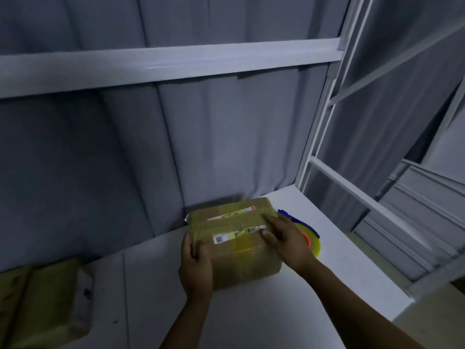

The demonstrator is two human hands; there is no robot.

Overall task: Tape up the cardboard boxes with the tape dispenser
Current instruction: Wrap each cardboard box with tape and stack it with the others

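L hand [195, 265] grips box [234, 250] end; R hand [284, 238] presses flat on top, fingers straight.

Taped, labelled cardboard box [234, 245] upright on white shelf; blue-orange tape dispenser [310, 238] just beside, right.

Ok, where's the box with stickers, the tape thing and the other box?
Brown cardboard box with white labels [241, 265]: head view, front face.
Blue and orange tape dispenser [315, 244]: head view, yellow roll.
Second brown cardboard box [50, 298]: head view, top face.
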